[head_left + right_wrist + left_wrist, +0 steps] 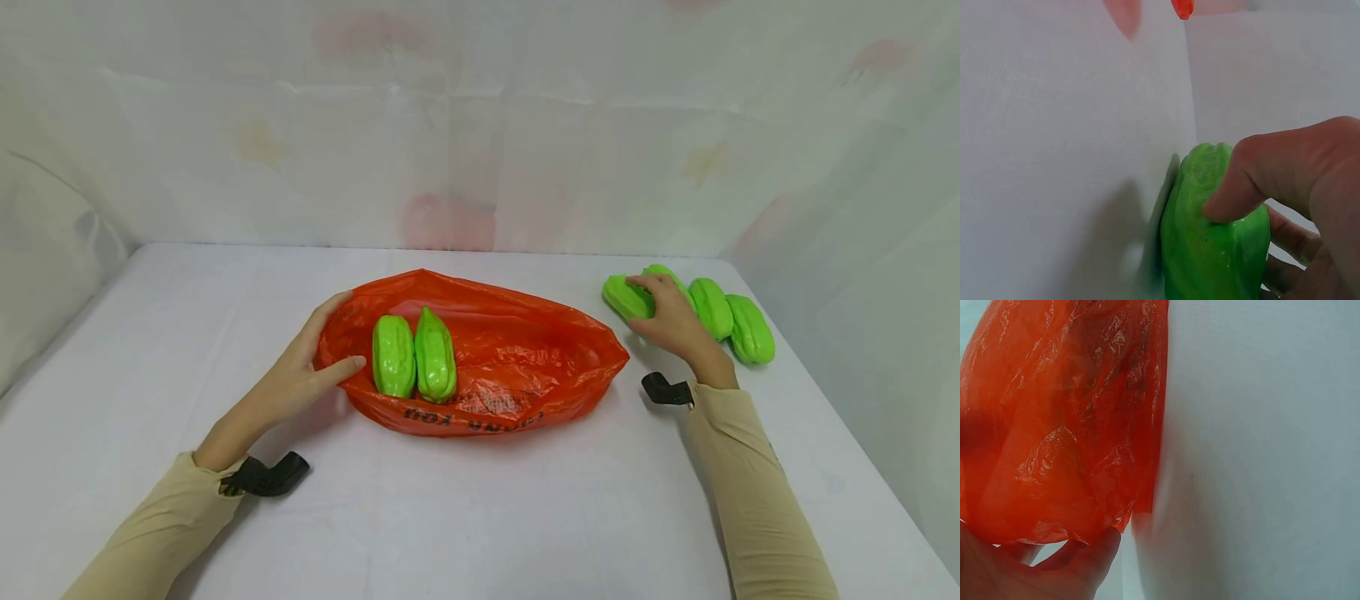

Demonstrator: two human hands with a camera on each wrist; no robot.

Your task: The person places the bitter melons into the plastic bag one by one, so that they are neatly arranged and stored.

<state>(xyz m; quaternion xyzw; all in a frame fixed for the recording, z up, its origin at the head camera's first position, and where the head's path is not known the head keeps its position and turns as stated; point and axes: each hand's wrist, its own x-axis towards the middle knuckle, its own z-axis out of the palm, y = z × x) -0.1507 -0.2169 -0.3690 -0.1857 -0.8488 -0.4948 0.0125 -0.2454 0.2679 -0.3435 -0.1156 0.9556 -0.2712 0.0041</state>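
A red plastic bag (525, 367) lies with its mouth spread wide, black print on its near side. Inside, toward its left end, two bright green ridged gourds rest side by side, a blunt gourd (393, 357) and a pointed gourd (436, 358). My left hand (311, 358) holds the bag's left end, thumb over the near rim and fingers at the far rim; the left wrist view shows the thumb (1109, 547) at the film's edge. At the back right, my right hand (670, 321) grips a green gourd (1210, 250), its thumb pressed on the ridged side.
Beside the right hand, more green gourds stand close together: one partly hidden behind the fingers, a middle gourd (711, 308) and an outer gourd (751, 330) near the right edge of the white table (480, 517). A patterned cloth (480, 125) hangs behind the table.
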